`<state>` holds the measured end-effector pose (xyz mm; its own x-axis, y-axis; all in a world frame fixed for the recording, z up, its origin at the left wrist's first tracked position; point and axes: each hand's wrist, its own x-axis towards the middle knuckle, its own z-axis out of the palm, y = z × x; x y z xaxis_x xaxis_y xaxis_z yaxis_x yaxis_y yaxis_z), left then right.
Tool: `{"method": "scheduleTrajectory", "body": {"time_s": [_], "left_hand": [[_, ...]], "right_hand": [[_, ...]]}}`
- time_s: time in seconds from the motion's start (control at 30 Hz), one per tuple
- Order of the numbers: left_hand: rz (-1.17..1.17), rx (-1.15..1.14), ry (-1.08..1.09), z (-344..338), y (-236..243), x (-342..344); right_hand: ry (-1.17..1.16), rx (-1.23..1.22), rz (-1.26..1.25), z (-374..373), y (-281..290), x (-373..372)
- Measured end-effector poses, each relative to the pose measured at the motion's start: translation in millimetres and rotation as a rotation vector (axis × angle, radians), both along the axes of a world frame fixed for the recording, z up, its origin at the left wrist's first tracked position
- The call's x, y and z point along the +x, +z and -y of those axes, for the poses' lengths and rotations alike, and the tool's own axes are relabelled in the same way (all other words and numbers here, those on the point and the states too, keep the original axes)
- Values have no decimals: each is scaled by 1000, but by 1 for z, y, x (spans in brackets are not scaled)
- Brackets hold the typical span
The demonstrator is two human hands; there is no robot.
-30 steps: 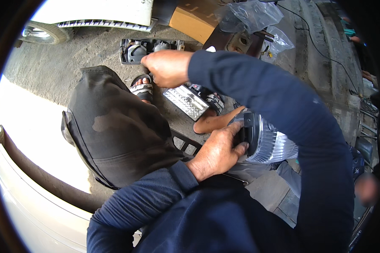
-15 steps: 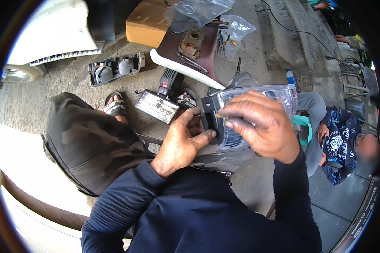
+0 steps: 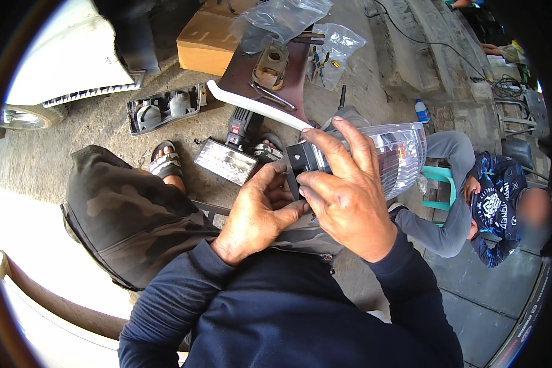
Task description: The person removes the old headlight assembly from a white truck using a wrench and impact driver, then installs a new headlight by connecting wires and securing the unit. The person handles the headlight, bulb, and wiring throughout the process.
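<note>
A car lamp (image 3: 405, 156) with a clear ribbed lens lies across my lap, its black bracket end pointing left. My left hand (image 3: 251, 214) is closed around the edge of that black end, thumb in front and the other fingers partly hidden behind. Over the same end, my right hand (image 3: 352, 205) has its thumb and a bent finger together against the black part. Its other fingers stretch across the top of the lamp. Whether a small piece sits in the right fingertips cannot be made out.
Ahead lie a work light (image 3: 226, 161), a white curved strip (image 3: 251, 105), and a maroon panel (image 3: 236, 76) bearing an old lamp housing (image 3: 271, 66) and tools. An opened headlamp housing (image 3: 165, 110) rests on the ground, near a cardboard box (image 3: 205, 40). Someone sits at right (image 3: 490, 202).
My right hand has shifted left and down, from pinching a small thing above the black end to pressing against it. More of the lens shows. My left hand keeps its hold.
</note>
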<state>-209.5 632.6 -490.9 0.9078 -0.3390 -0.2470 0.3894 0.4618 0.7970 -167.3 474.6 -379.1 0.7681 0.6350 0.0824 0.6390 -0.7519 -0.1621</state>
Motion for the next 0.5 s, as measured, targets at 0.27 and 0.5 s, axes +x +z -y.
{"method": "scheduleTrajectory", "body": {"time_s": [0.27,0.5], "left_hand": [[4,-38,24,-1,1,0],[37,14,12,1,-4,-7]], "right_hand": [[-139,-64,63,-13,-8,-7],[-141,-94,-4,-12,-2,-10]]}}
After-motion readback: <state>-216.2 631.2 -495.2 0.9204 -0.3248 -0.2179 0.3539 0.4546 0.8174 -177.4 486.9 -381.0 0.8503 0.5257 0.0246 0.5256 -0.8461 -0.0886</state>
